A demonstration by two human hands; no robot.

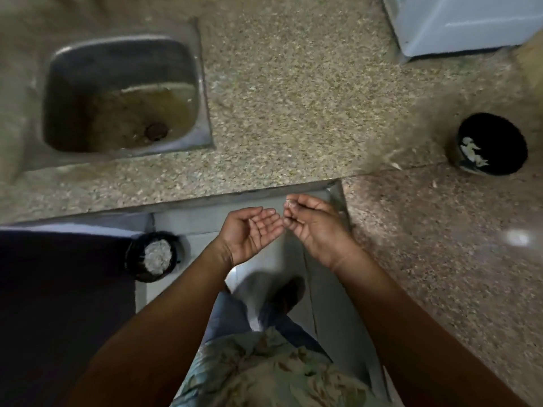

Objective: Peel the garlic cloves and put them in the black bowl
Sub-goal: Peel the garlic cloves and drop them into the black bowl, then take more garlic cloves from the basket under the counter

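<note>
My right hand (311,221) pinches a small pale garlic clove (289,203) between thumb and fingertips, just off the counter's front edge. My left hand (249,233) lies beside it, palm up with relaxed fingers and nothing in it; its fingertips nearly touch the right hand. The black bowl (499,136) stands on the counter far to the right and holds a few white peeled cloves (471,151).
A steel sink (123,95) is set into the speckled stone counter (293,98) at the left. A dark bin (152,257) filled with pale scraps sits on the floor below left. A white appliance (467,22) stands at the back right.
</note>
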